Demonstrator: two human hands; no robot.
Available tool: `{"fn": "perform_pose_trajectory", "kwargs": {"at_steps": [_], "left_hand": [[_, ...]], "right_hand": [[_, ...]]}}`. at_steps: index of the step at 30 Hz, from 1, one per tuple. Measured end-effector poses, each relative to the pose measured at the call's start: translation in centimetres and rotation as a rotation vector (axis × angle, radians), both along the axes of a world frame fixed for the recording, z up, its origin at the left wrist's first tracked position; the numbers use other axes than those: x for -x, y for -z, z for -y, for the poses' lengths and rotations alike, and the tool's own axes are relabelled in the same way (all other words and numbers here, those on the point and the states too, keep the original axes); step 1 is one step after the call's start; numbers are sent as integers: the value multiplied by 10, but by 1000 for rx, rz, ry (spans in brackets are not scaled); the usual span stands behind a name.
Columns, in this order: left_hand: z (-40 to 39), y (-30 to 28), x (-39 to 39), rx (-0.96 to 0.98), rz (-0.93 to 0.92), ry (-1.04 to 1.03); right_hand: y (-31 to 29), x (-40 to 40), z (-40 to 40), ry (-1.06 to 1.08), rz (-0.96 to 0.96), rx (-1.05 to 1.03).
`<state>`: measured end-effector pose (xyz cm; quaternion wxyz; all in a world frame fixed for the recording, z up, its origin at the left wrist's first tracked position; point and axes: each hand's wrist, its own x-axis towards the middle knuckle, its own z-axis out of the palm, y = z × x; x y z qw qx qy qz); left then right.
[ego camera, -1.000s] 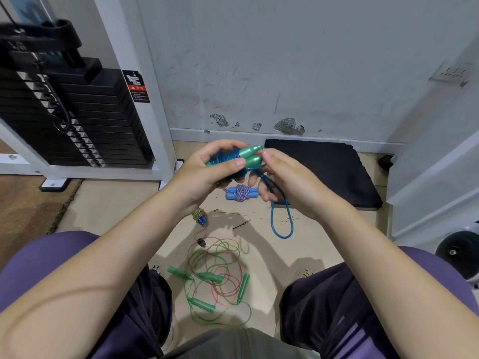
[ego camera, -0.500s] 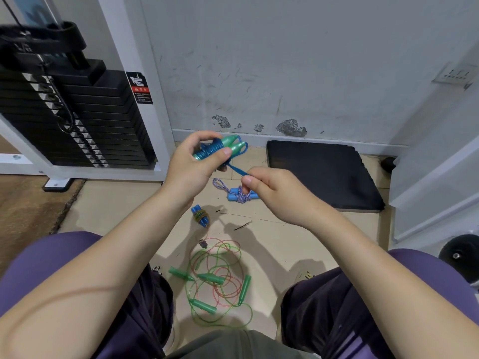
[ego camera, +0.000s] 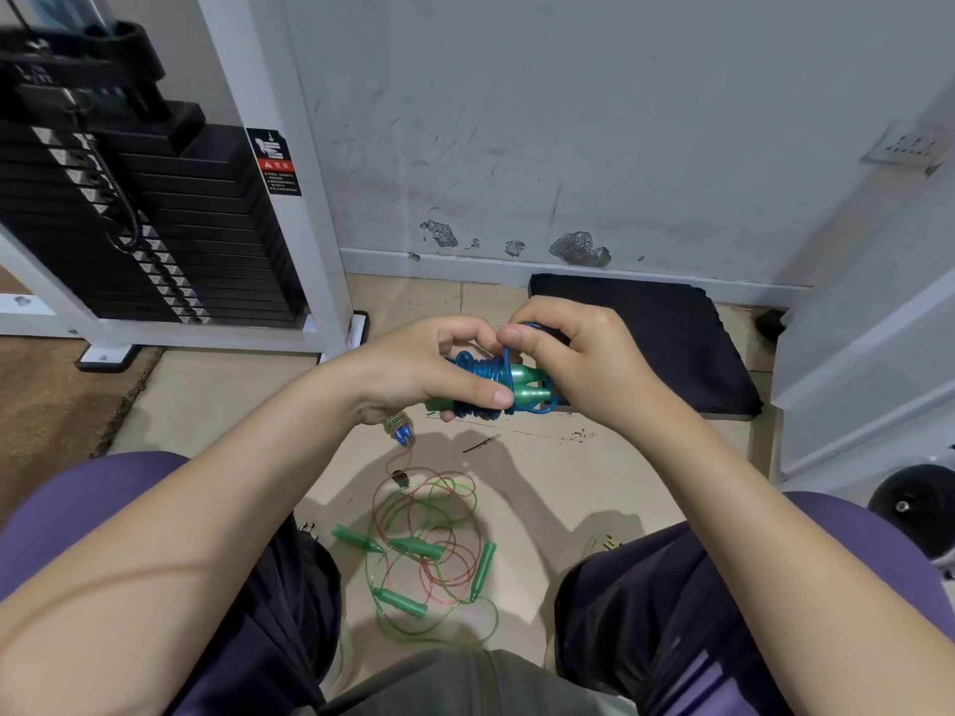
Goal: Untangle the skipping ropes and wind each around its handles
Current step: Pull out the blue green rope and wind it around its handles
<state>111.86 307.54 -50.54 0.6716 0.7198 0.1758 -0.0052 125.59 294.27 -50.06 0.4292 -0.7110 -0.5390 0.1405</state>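
Since half a second before, the right hand (ego camera: pixel 579 364) had been brought up from below the bundle to its far right end, and the loose length of blue rope (ego camera: pixel 478 369) that had hung between the hands had been taken up into the coil. The pair of green handles (ego camera: pixel 527 385) was held level above the floor (ego camera: pixel 568 472), gripped round its wrapped middle by the left hand (ego camera: pixel 413 369), thumb laid along the near side. The last loop of blue rope was pinched between the right thumb and curled fingers, just above the handles' tapered ends. Below the left wrist, a small wound bundle with blue handles (ego camera: pixel 400 428) was partly seen on the floor. Nearer, between the knees, a loose tangle of green and red ropes (ego camera: pixel 429 540) with four green handles was spread out. Beyond the hands, a black mat (ego camera: pixel 672 333) lay against the wall, and a weight stack (ego camera: pixel 170 224) stood at far left.
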Motion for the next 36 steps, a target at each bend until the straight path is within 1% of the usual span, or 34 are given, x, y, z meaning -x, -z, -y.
{"fn": "perform_pose_trajectory", "kwargs": {"at_steps": [2,6,8,11,13,15,19,25,28,31,33,36], "left_hand": [[3,1,0,-22,6,-25],[5,4,-2,-31,44,-173],[1,4,-2,-56,48,-237],[-3,3,-1,-120,37,-302],[-2,2,-1,-150,32,-329],[-3,4,-1,-159,27,-355],[-7,3,1,-166,25,-376],[-8,1,1,-199,22,-373],[-10,1,1,-214,27,-371],[-12,0,2,-212,33,-376],[-13,-2,3,-196,39,-393],[-13,-1,3,-176,65,-437]], "right_hand": [[1,3,-2,12,-39,7],[1,1,-4,68,-178,22],[-1,-6,-3,111,-322,8],[-2,-15,0,100,-573,-27],[-2,-18,1,77,-669,-27],[-1,-20,2,50,-663,-3],[-2,-28,6,30,-576,33],[-3,-31,6,115,-442,21],[0,-29,5,125,-491,16],[0,-30,7,77,-591,57],[-1,-32,9,24,-646,134],[-4,-34,13,-89,-641,321]]}}
